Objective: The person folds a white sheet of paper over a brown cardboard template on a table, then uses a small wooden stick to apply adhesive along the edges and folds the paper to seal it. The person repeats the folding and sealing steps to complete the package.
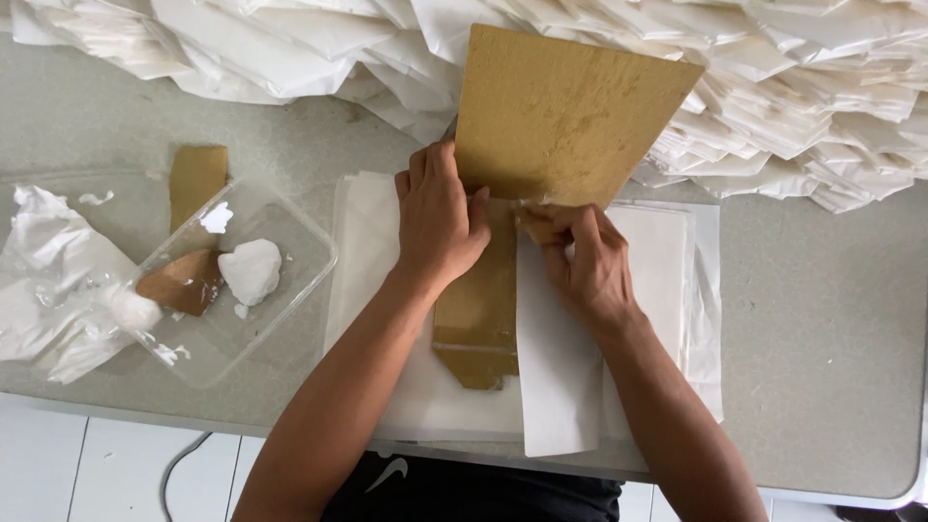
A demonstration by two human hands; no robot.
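Observation:
My left hand (437,218) presses flat on a brown cardboard template (563,114) that lies over a stack of white paper sheets (646,280) on the grey table (822,329). My right hand (580,259) pinches a folded white paper flap (553,367) against the cardboard's lower edge. The narrow lower part of the cardboard (476,329) shows between my forearms, partly under translucent paper. The fingertips of both hands meet near the fold.
A large heap of folded white paper bags (773,87) fills the far edge. At left stands a clear plastic tub (232,280) with a white paste lump (251,271) and a cardboard scrap (197,179), beside crumpled plastic (58,290). The table's near edge runs below.

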